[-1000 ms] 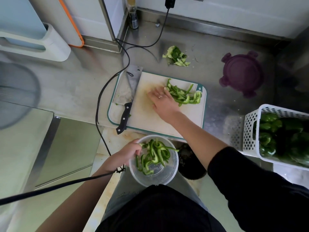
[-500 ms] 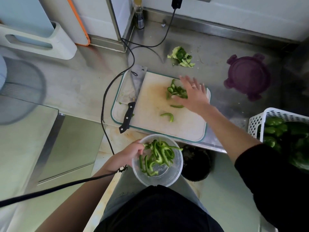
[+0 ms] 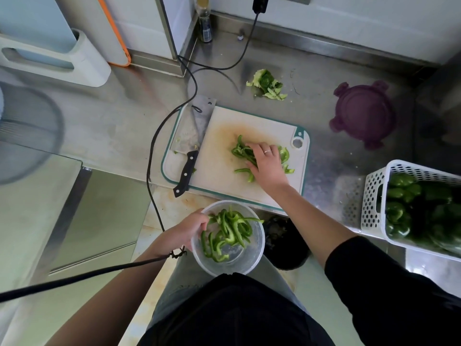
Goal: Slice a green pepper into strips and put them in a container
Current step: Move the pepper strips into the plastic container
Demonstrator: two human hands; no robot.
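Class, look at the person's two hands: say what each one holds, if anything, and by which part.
The left hand grips the clear container by its rim. The right hand rests on the pepper strips on the cutting board; a grasp cannot be told.

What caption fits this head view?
Right hand gathers green pepper strips on white cutting board; left hand holds clear plastic container.

A brushed stainless-steel tabletop [image 3: 119, 126] fills the scene under soft daylight. Behind it rises a white wall [image 3: 349, 18] with a steel kick strip, a black plug [image 3: 259, 3] set in it. Left of the tabletop stands a pale green cabinet [image 3: 82, 216]; below lies beige floor [image 3: 172, 208].
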